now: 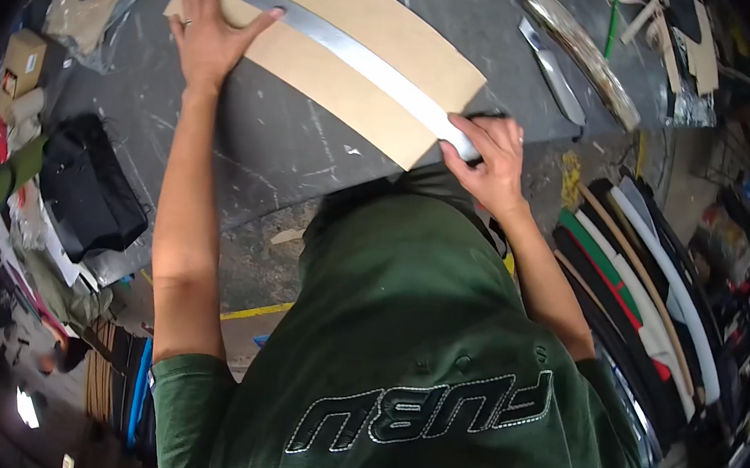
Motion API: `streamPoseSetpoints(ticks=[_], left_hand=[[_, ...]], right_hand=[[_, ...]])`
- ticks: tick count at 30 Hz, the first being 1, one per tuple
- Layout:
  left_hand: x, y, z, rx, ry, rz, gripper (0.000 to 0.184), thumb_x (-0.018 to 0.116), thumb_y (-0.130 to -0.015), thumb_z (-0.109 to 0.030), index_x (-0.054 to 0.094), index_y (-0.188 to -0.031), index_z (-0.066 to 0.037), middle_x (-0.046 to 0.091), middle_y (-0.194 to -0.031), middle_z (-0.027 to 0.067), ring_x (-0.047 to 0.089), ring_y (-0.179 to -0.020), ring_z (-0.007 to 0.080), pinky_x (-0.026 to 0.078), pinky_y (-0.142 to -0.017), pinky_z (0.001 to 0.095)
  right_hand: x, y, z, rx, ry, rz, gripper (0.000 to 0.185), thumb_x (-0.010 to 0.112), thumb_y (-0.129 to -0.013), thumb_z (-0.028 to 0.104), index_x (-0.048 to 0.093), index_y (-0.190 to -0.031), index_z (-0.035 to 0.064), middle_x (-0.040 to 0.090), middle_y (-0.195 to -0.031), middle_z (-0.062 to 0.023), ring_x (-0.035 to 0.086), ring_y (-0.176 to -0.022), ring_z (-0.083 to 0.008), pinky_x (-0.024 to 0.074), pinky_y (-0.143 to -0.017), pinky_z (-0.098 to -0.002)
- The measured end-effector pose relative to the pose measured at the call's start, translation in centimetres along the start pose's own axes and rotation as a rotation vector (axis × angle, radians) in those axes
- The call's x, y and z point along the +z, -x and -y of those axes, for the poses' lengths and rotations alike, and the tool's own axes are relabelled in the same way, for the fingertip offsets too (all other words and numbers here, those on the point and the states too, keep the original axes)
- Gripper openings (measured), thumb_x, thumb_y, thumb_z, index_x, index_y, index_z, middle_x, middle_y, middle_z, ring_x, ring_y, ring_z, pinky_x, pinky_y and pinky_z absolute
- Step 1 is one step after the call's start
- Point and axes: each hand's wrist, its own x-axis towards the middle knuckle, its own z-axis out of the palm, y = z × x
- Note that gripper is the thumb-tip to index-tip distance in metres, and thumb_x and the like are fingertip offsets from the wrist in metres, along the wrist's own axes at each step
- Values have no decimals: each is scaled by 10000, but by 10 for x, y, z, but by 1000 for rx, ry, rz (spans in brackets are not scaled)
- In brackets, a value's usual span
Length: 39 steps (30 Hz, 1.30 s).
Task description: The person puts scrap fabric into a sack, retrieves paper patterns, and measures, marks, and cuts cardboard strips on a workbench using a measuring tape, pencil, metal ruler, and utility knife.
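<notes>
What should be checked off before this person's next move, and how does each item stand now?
1. Left hand steadying the metal strip: ok, fingertips and thumb on it.
2. Right hand on the strip's other end: ok, fingers around it.
3. Strip lying across the tan sheet: ok.
4. Strip truly straight: cannot tell, the wide lens bends lines.
5. Sheet's near corner fully supported by the table: cannot tell, it lies close to the edge.

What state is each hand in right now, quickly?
Left hand: open, fingers spread, fingertips on the metal strip over the tan sheet.
Right hand: closed on the strip's near end.
</notes>
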Motion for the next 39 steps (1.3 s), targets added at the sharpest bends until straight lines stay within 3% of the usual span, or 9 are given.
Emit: streamPoseSetpoints(ticks=[13, 22, 25, 28, 39], left_hand=[[2, -1, 2, 6, 5, 18, 1332, 626, -651, -921, 331, -1562, 6, 306, -1639, 171, 243, -1540, 281, 152, -1239, 585], [2, -1, 1, -5, -35, 34, 1277, 600, -704, -903, 296, -1586, -31, 285, -1653, 158, 229, -1549, 277, 139, -1251, 559], [3, 0, 1, -7, -45, 32, 1274, 598, -705, -903, 296, -1587, -34, 283, -1655, 156, 225, -1551, 272, 134, -1254, 555], [3, -1, 2, -6, -17, 33, 1350, 578, -653, -953, 311, -1574, -3, 298, -1644, 169, 221, -1549, 270, 137, -1250, 566], [3, 0, 2, 6, -45, 16, 1265, 596, -703, -907, 319, -1579, -38, 299, -1645, 156, 259, -1538, 275, 151, -1250, 567]], right_hand=[[-1, 1, -1, 5, -15, 3, 392, 857, -733, 173, 768, -1113, 138, 664, -953, -33, 579, -884, -245, 455, -792, -365], [-1, 1, -1, -5, -10, -3, 382, 851, -738, 169, 767, -1109, 141, 665, -957, -30, 574, -875, -241, 455, -769, -366], [2, 3, -4, 17, -26, 0, 351, 828, -765, 212, 763, -1107, 168, 658, -926, 5, 552, -882, -219, 414, -818, -379], [3, 3, -3, 19, -15, 1, 347, 825, -767, 213, 763, -1106, 167, 658, -925, 5, 552, -883, -220, 415, -818, -381], [1, 2, -1, 29, 6, 20, 331, 812, -781, 218, 763, -1103, 163, 659, -937, 2, 554, -890, -226, 417, -821, -390]])
